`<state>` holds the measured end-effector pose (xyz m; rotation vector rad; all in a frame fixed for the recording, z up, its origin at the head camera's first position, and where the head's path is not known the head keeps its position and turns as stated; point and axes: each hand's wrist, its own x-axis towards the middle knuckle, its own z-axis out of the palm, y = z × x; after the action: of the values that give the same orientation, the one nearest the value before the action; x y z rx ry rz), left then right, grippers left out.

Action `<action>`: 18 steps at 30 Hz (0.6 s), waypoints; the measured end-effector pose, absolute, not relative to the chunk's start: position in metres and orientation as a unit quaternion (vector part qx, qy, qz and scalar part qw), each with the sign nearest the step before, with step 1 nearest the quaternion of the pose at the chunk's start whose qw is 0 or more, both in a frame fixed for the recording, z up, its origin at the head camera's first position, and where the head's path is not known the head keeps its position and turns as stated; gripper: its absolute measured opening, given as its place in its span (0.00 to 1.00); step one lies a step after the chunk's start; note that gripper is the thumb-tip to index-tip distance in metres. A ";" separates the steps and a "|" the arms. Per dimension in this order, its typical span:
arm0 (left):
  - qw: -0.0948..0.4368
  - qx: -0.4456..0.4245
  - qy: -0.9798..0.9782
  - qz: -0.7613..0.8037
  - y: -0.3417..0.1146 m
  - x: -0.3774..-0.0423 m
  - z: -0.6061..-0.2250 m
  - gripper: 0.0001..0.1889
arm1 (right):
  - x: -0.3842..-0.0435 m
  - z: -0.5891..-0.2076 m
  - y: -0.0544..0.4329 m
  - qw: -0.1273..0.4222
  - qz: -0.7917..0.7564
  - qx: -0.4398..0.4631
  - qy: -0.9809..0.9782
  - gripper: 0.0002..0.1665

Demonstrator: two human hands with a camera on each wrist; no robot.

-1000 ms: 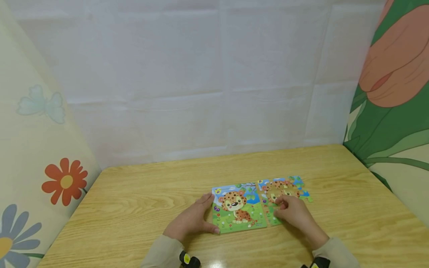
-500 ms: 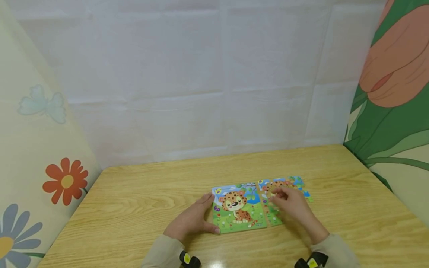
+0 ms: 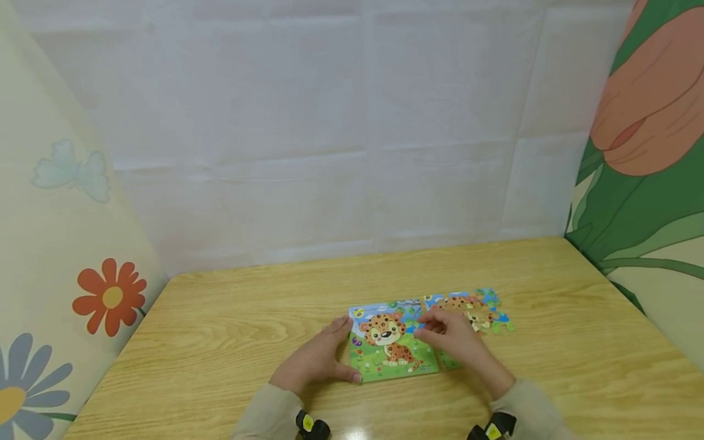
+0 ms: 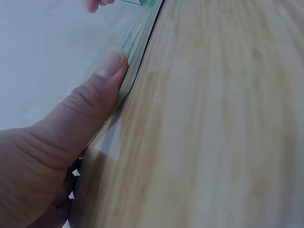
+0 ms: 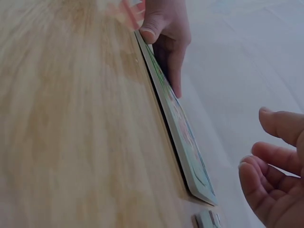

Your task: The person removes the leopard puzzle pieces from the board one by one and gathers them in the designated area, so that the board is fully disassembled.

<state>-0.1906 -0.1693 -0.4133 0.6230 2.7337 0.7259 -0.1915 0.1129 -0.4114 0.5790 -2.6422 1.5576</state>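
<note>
A square leopard picture board (image 3: 393, 351) lies flat on the wooden table. My left hand (image 3: 316, 362) holds it by its left side, the thumb at the near corner and the fingers along the left edge. In the left wrist view the thumb (image 4: 90, 95) presses against the board's edge. Just right of the board lies a jigsaw puzzle (image 3: 486, 299) of the same leopard, ragged along its right side. My right hand (image 3: 453, 336) hovers over the seam between the two, covering part of each. Its thumb and loosely bent fingers (image 5: 273, 156) stand apart, with nothing seen between them.
The wooden table (image 3: 231, 342) stretches out around both pictures. A white cloth (image 3: 275, 122) hangs behind it. Printed panels stand at the sides, with a red flower (image 3: 110, 297) on the left and a large pink tulip (image 3: 649, 98) on the right.
My right hand has moved left from over the jigsaw to the board's right edge, uncovering more of the jigsaw's middle. The left hand and the board have stayed put.
</note>
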 end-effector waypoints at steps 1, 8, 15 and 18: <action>0.123 0.213 0.937 0.249 -0.169 -0.191 -0.413 0.58 | -0.191 -0.412 0.111 0.006 0.496 0.193 -0.847 0.18; 0.120 0.216 0.937 0.248 -0.170 -0.192 -0.413 0.58 | -0.192 -0.413 0.100 -0.045 0.471 0.226 -0.852 0.24; 0.124 0.212 0.936 0.253 -0.170 -0.192 -0.413 0.58 | -0.191 -0.414 0.091 -0.085 0.408 0.261 -0.871 0.32; 0.124 0.211 0.936 0.254 -0.171 -0.192 -0.414 0.58 | -0.191 -0.416 0.088 -0.080 0.387 0.269 -0.878 0.34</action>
<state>-0.1919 -0.1707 -0.4138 0.6157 2.7277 0.7412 -0.1913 0.0884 -0.4164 0.8923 -2.9092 1.2833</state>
